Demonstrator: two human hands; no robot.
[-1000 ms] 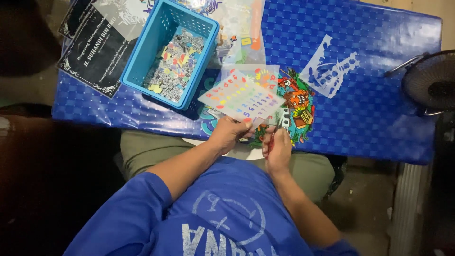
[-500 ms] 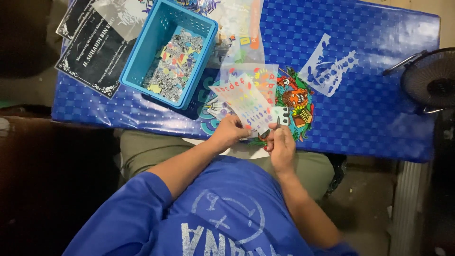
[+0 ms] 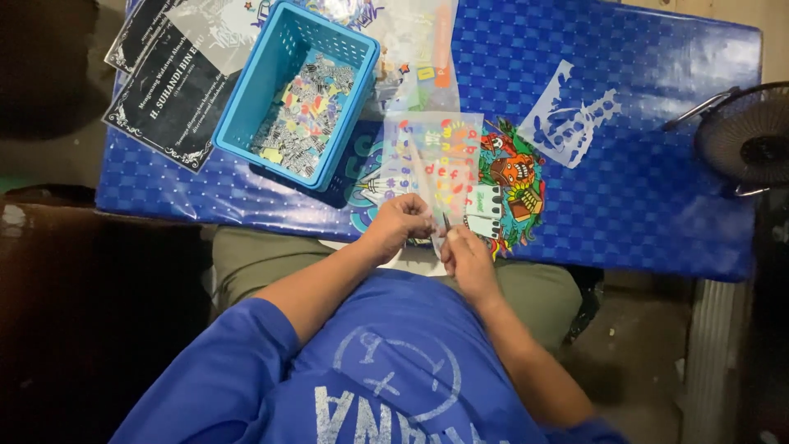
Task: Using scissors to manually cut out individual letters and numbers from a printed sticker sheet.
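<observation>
We list: left hand [image 3: 400, 224] and right hand [image 3: 465, 256], fingers pinched shut on a clear sticker sheet [image 3: 436, 160] at the desk's [image 3: 657, 189] near edge; blue basket [image 3: 297, 90] far left.

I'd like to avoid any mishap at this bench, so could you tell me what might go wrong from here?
The sticker sheet is pinched only at its near edge by the left hand and right hand, so it could crease or tear there. The right hand seems to hold a thin dark tool close to the left fingers, which it might nick. The blue basket sits close enough to be nudged.
</observation>
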